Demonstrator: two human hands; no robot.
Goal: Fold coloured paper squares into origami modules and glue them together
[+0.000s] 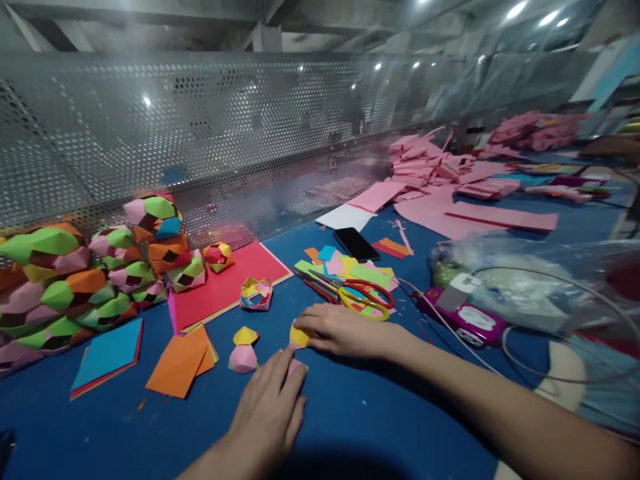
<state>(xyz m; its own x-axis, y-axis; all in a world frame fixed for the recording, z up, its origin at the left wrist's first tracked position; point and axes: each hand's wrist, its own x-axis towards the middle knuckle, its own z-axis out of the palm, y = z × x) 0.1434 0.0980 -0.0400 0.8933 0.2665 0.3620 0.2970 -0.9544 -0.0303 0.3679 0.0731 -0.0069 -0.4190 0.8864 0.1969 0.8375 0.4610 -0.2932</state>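
Observation:
On the blue table, my right hand (pixel 336 330) reaches in from the right, its fingers bent and their tips closed on a yellow folded paper piece (pixel 299 335). My left hand (pixel 270 403) is close below it, fingers together over a pink folded paper piece (pixel 296 368) that they partly cover. Whether the yellow and pink pieces are joined cannot be made out. Just left of my hands sits a small yellow-and-pink folded paper unit (pixel 243 357). Behind them stands a ring of colored folded paper (pixel 257 293).
Scissors (pixel 357 293) lie on colored paper scraps near a black phone (pixel 356 244). Orange (pixel 177 363) and blue (pixel 109 353) paper squares lie left, before stacked paper modules (pixel 65 287). A purple device (pixel 465 317) with cables, a plastic bag (pixel 530 273) and pink paper strips (pixel 435 167) are right.

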